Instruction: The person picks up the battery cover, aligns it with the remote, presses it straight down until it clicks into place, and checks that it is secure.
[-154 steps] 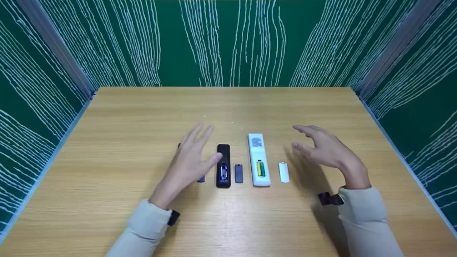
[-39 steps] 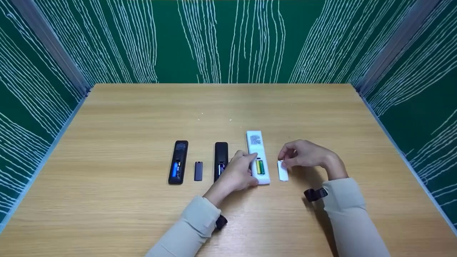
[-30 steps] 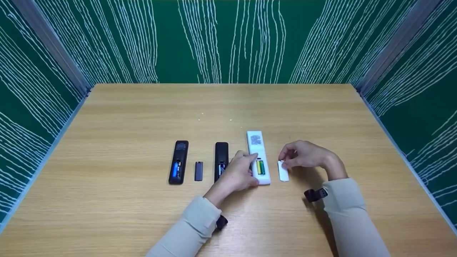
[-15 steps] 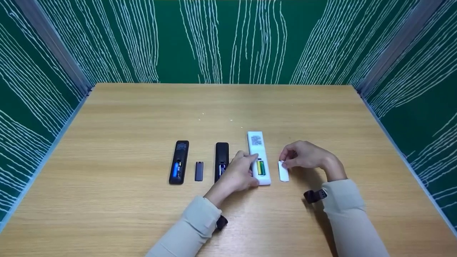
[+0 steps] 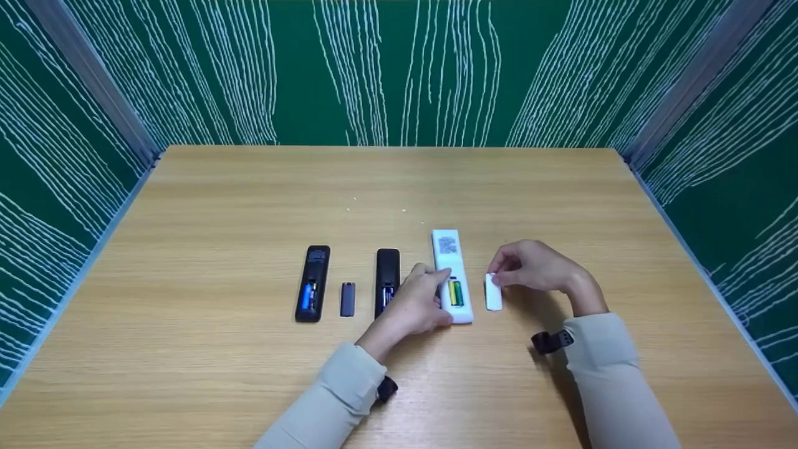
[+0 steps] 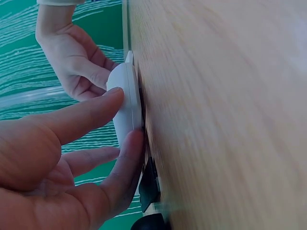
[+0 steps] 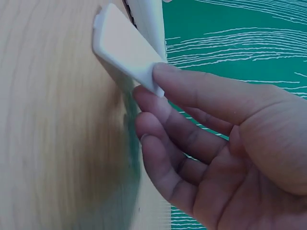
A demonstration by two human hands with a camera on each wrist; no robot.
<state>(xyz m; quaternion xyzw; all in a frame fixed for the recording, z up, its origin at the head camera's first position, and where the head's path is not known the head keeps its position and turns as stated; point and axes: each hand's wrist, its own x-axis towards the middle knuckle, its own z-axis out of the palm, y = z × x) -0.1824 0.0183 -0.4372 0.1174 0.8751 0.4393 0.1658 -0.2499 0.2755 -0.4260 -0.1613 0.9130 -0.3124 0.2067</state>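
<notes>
My left hand (image 5: 413,302) grips the lower part of a white remote control (image 5: 446,259), which lies back up with its battery bay uncovered. Two yellow-green batteries (image 5: 456,293) sit in that bay. In the left wrist view the thumb and fingers hold the white remote (image 6: 125,100) from its sides. To its right, my right hand (image 5: 537,267) pinches a white battery cover (image 5: 493,298) by its far end. The right wrist view has this cover (image 7: 122,45) tilted between thumb and fingertips, raised off the table at the pinched end.
A black remote (image 5: 312,280) with a blue battery showing lies at the left, beside a dark battery cover (image 5: 347,299). Another black remote (image 5: 387,268) is partly hidden by my left hand. Small crumbs (image 5: 404,210) dot the wooden table (image 5: 249,199).
From open above the table, the left hand has come onto the white remote and the right hand onto its cover. In the last half second the cover has risen slightly.
</notes>
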